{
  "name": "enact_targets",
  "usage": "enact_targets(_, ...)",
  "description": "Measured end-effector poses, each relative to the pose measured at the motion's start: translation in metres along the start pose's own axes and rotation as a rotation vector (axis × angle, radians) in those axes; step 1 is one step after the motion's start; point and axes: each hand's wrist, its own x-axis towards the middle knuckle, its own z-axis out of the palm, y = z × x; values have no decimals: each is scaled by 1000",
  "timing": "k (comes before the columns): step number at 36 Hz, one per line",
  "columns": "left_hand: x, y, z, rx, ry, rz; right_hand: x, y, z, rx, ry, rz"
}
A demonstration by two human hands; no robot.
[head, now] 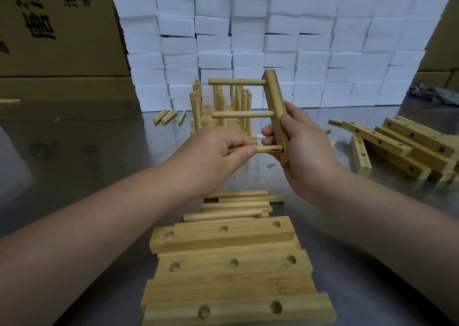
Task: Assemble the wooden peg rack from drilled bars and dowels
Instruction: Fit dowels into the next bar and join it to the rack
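Bar (275, 102) in right grip (305, 147), dowel (268, 149) in left grip (213, 157) — tip meeting bar

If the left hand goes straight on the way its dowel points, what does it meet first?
The left hand aims its dowel at the lowest hole of the drilled bar gripped by the right hand. Going on, it likely meets that bar, perhaps the right fingers beside it first; depth is unclear.

We see a shiny grey surface (82, 152) carrying a pile of drilled bars (223, 266). Just beyond that pile lie loose dowels (236, 205), and farther beyond it pegged racks (196, 112) and a few short pegs (167, 116). Beyond it to the right, well apart, sprawls a second heap of bars (417, 147).
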Motion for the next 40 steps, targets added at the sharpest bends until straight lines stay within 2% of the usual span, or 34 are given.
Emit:
enact_targets(8, -2, -1, -4, 234, 26, 168, -2, -2, 2, 119, -10, 35)
enact_targets(13, -2, 3, -1, 209, 8, 173, 0, -2, 1, 160, 26, 57)
enact_targets(19, -2, 5, -2, 141, 30, 138, 0, -4, 2, 144, -13, 45)
enact_targets(26, -2, 7, -4, 203, 20, 142, -3, -3, 3, 79, -44, -19)
enact_targets(40, -4, 11, -7, 420, -28, 206, -8, -2, 4, 131, -78, -91)
